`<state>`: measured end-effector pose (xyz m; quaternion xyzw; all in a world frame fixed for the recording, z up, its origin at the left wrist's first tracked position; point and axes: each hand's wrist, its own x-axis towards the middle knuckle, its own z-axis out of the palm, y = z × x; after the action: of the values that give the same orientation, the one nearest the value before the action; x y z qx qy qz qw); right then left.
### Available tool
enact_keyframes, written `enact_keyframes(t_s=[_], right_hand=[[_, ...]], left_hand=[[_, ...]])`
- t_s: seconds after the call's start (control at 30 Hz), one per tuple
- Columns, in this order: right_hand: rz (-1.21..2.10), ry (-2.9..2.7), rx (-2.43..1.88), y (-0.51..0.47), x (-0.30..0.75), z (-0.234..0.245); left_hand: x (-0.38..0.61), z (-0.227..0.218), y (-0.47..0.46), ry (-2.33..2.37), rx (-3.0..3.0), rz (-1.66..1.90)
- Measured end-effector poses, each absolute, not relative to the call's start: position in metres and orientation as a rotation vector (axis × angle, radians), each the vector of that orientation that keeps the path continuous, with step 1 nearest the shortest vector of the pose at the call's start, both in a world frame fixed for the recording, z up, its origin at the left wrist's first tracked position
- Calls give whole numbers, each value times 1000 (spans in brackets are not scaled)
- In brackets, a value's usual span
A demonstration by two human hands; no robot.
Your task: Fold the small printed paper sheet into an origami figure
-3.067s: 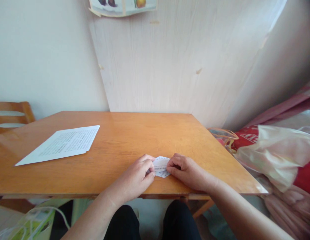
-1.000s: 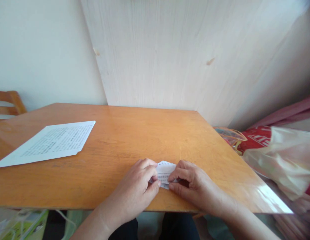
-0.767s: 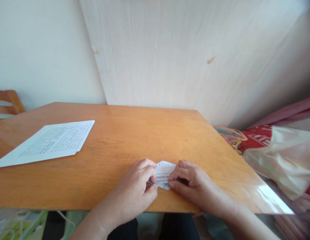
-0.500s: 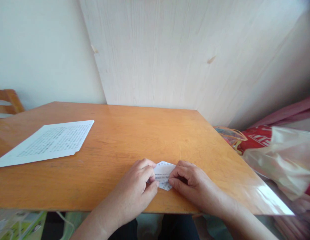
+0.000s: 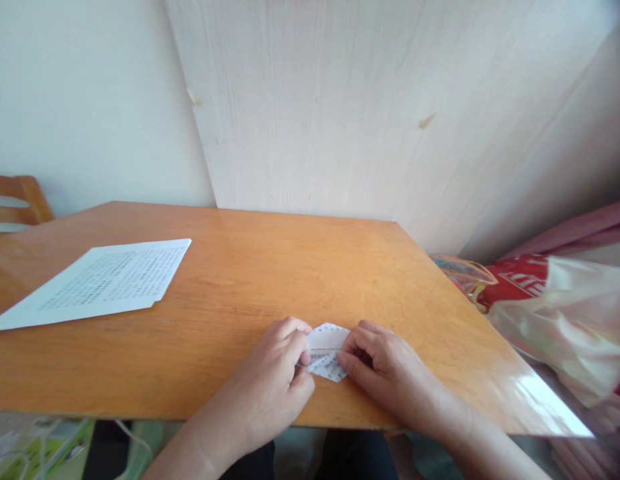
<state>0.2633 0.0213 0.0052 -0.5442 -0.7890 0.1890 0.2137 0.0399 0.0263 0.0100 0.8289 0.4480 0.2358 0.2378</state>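
Note:
A small piece of folded printed paper (image 5: 326,340) lies on the wooden table (image 5: 270,267) near its front edge, between my two hands. Its outline comes to points at the top and bottom, and a patterned flap shows along its lower side. My left hand (image 5: 285,363) pinches the paper's left end with thumb and curled fingers. At the other end, my right hand (image 5: 377,357) grips the right side, thumb against the lower flap. The fingers cover both ends of the paper.
A stack of white printed sheets (image 5: 115,280) rests at the left of the table. Beyond the right edge are a red bag (image 5: 520,277) and a whitish plastic bag (image 5: 580,320). A wooden chair (image 5: 33,200) stands at far left, and a pale board (image 5: 315,107) leans behind.
The lower flap of the folded paper now covers more of the printed lines. My left thumb has shifted slightly down and left; my right hand stays nearly in place.

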Motion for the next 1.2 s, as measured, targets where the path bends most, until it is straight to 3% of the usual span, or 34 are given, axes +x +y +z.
enact_keyframes(t_s=[1.2], right_hand=[[460,-2191,-1595,21,259,3]], left_hand=[[48,-10,32,1313,2358,711]])
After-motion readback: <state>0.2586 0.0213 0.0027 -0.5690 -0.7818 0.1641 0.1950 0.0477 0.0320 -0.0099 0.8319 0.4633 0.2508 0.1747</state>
